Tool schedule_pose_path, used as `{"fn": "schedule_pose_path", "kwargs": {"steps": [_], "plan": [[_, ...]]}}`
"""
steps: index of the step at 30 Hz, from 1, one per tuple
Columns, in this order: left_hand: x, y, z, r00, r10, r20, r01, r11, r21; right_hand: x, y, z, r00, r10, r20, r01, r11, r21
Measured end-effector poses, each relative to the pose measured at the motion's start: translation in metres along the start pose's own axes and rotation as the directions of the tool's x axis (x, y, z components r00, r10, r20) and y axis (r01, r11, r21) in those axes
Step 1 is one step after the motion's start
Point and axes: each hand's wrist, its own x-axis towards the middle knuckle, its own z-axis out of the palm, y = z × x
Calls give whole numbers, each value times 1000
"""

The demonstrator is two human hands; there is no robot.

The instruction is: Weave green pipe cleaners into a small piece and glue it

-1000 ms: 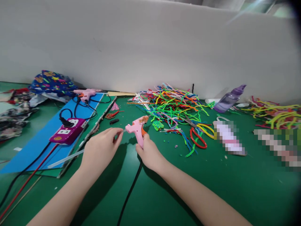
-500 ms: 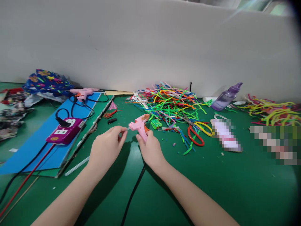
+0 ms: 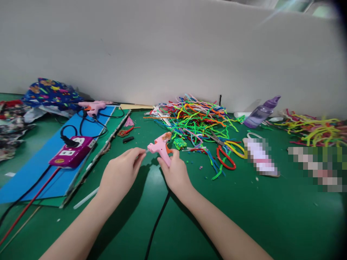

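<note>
My right hand (image 3: 177, 171) is wrapped around the handle of a pink glue gun (image 3: 159, 147), its fingers near the orange trigger. Brown residue marks the nozzle end, which points up and to the right. At the gun's rear, my left hand (image 3: 121, 169) pinches a translucent glue stick (image 3: 146, 151). A clear stick length (image 3: 85, 198) shows past my left forearm, in line with the pinched end; my hand hides whatever lies between. The gun's black cord (image 3: 158, 224) runs down toward me. Just beyond the gun lies a small green textured piece (image 3: 179, 143).
Colourful pipe cleaners (image 3: 197, 119) are heaped at the back, with scissors (image 3: 226, 151) beside them. A purple bottle (image 3: 260, 113) stands to the right. At left, a purple power strip (image 3: 72, 153) and a second pink glue gun (image 3: 93, 107) rest on a blue board (image 3: 35, 173).
The view has shifted slightly. My left hand has drawn a little down and left, still pinching the glue stick. My right hand keeps its hold on the glue gun.
</note>
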Motion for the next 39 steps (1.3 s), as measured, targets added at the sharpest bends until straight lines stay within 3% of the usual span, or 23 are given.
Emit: {"fn": "schedule_pose_path", "kwargs": {"steps": [6, 11, 24, 30, 39], "plan": [[-6, 2, -3, 999, -21, 48, 14, 990, 142, -6, 1, -3, 1000, -27, 3, 28, 998, -62], [-13, -1, -4, 998, 2, 63, -11, 989, 147, -12, 3, -3, 999, -34, 14, 35, 995, -96], [-13, -4, 5, 993, 94, -68, -84, 986, 141, -11, 3, -6, 1000, -16, 24, 21, 976, -215], [-11, -7, 11, 995, 52, -80, -43, 993, 113, -8, 5, -7, 1000, -4, 27, 10, 975, -224], [-7, 1, 5, 964, 248, -99, -210, 933, 293, -6, 5, -11, 1000, 1, 22, 5, 961, -276]]}}
